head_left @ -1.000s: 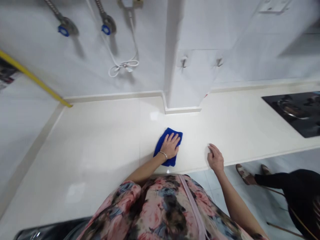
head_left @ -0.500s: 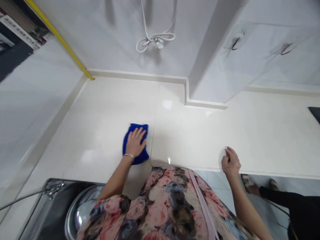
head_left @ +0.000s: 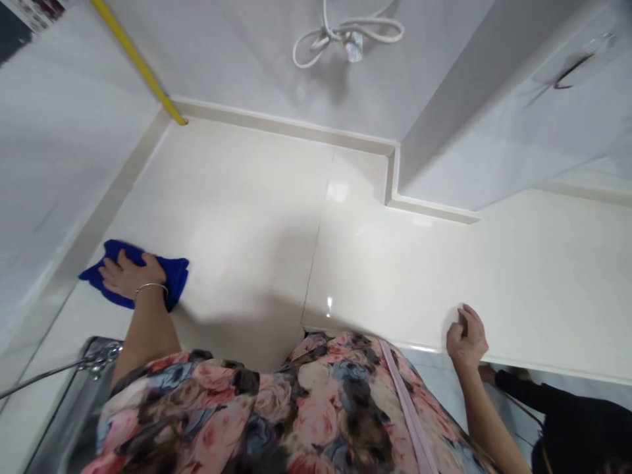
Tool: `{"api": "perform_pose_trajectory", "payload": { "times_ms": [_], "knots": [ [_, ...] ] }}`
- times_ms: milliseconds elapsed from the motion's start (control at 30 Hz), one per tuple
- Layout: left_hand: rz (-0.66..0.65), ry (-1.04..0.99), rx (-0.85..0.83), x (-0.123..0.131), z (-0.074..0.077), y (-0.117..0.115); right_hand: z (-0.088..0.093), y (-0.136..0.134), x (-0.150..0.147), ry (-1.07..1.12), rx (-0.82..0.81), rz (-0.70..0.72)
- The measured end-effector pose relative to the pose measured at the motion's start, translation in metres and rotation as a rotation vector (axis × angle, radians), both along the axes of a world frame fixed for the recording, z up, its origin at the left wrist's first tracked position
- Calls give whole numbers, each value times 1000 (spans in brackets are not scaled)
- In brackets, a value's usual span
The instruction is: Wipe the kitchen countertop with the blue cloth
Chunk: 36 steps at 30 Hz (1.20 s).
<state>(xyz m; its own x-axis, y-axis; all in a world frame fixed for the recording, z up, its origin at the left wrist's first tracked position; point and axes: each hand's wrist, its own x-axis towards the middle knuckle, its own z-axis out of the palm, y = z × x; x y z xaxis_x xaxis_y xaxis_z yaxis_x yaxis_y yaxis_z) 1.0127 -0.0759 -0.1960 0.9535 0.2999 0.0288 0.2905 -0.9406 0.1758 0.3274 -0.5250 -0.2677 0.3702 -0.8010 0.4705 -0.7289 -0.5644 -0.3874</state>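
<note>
Head cam: L hand is flat on blue cloth, palm down, fingers spread & pointing up-left, thumb out to the R; pressing from on top, not closed round it. Thin light bracelet at that wrist.

Cloth = deep, even royal blue, no pattern visible. Looks soft & matte vs. the shiny top. Lies spread out, wider than it is deep, outline uneven: L end runs to a pt., top edge wavy nr the fingers, R edge fairly straight w/ a squarish upper corner. Slight rumples; middle hidden by hand & wrist, so can't tell if it's folded there.

Loc.: far L of the cream counter, L tip right by the raised edging at the wall, just above the sink & tap at btm L.

R hand is at the counter's front edge, well apart from cloth, fingers loosely curled w/ thumb nr them; can't tell if anything's in it.

Also: yellow pipe in back L corner, tied white cord on back wall, co-worker in black at btm R.
</note>
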Motion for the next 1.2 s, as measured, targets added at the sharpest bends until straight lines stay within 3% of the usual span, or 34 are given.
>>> {"api": "perform_pose_trajectory", "payload": {
  "times_ms": [67, 267, 400, 500, 600, 833, 1000, 1200],
  "knots": [
    [58, 3, -5, 1, 0, 1, 2, 2, 2, 0, -1, -5],
    [18, 44, -6, -9, 2, 0, 6, 3, 11, 25, 29, -42],
    [-48, 92, -20, -15, 4, -28, 8, 2, 16, 24, 53, -87],
    [-252, 71, -65, -28, 5, -74, 8, 2, 20, -9, 51, -70],
    [-440, 14, -84, -50, 5, -135, 6, 2, 23, -40, 31, -54],
    [-886, 6, -23, -130, 2, -269, 0, 0, 30, -68, 55, -70],
    [-1183, 2, -7, -194, -7, -334, -1, -1, 36, -130, 54, -51],
    [-1586, -21, -37, -279, -23, -395, -3, -4, 41, -171, 55, -39]
  ]
}}
